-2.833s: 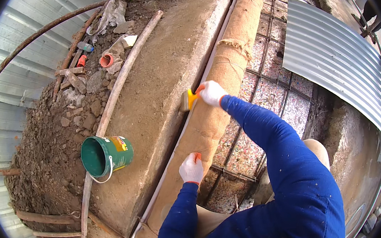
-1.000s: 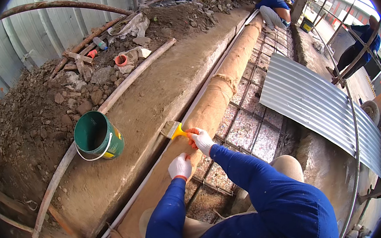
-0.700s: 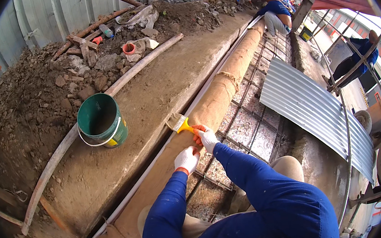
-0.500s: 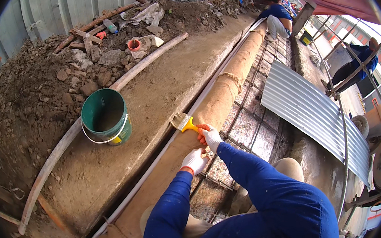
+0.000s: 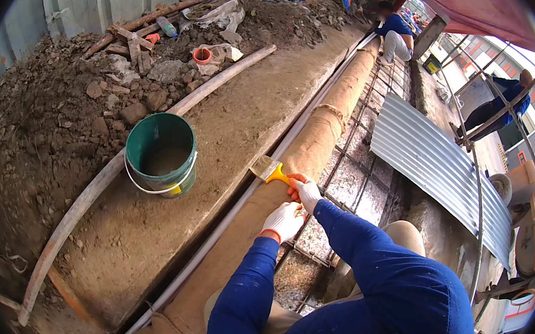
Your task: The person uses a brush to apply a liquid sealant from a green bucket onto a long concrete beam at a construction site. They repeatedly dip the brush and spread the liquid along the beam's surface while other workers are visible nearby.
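Observation:
In a white and orange work glove, my right hand grips the yellow handle of a wide paintbrush. Its pale bristles point left, over the left edge of a long pipe-like roll wrapped in brown cloth. My left hand, gloved too, is close below the right with its fingers curled. Whether anything is pinched in them is hidden. To the left of the brush, a green bucket with a white wire handle stands on the earthen ledge, with murky liquid inside.
A bent wooden pole curves behind the bucket, beside rubble and soil. Steel rebar mesh lies right of the roll, then a corrugated metal sheet. One person crouches at the far end; another is beyond the railing.
The view has shifted slightly, so the bucket sits farther right and lower in it. My left hand has come nearer the right one. The brush stays in my right hand.

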The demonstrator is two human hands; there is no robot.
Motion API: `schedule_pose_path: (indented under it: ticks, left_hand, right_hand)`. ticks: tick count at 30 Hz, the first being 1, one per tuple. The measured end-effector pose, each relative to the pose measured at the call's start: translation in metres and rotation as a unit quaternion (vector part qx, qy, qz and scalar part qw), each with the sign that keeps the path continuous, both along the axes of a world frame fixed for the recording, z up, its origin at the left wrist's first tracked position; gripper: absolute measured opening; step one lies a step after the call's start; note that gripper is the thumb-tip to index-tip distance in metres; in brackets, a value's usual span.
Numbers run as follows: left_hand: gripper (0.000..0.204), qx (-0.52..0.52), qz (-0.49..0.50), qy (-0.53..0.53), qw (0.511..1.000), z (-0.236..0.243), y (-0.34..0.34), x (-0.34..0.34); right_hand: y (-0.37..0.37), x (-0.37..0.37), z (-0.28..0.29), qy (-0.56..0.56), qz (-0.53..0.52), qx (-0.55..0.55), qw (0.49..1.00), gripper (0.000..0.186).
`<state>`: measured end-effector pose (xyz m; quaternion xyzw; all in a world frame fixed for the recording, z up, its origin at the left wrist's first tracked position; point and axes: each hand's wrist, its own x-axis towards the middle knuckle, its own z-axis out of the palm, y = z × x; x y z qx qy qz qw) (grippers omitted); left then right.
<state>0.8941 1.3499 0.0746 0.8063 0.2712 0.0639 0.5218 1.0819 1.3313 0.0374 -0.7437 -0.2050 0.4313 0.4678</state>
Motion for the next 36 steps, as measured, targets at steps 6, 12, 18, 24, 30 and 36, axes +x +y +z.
schedule_pose_path:
  ticks: [6, 12, 18, 24, 30, 36]
  left_hand:
    - [0.05, -0.002, -0.023, -0.023, 0.999, 0.011, -0.002, -0.003]
    - [0.048, 0.003, -0.029, -0.035, 0.999, 0.009, -0.002, -0.003]
    - [0.048, -0.001, -0.034, -0.036, 0.999, 0.018, 0.0, -0.006]
    - [0.048, 0.002, -0.021, -0.048, 0.999, 0.007, -0.002, -0.004]
    - [0.049, 0.001, -0.018, -0.035, 0.999, -0.001, -0.003, -0.001]
    - [0.052, -0.01, -0.028, -0.012, 0.999, 0.005, -0.002, -0.003]
  right_hand:
    - [-0.001, -0.003, 0.001, -0.014, -0.005, -0.01, 1.0, 0.033]
    - [0.002, -0.002, -0.002, -0.011, -0.01, -0.018, 1.0, 0.032]
    - [0.001, 0.002, -0.007, -0.005, -0.014, -0.013, 1.0, 0.032]
    - [0.002, -0.001, -0.004, -0.015, -0.015, -0.015, 1.0, 0.032]
    - [0.001, -0.003, -0.001, -0.001, -0.013, -0.008, 1.0, 0.034]
    - [-0.004, 0.001, 0.0, 0.012, -0.013, 0.003, 1.0, 0.035]
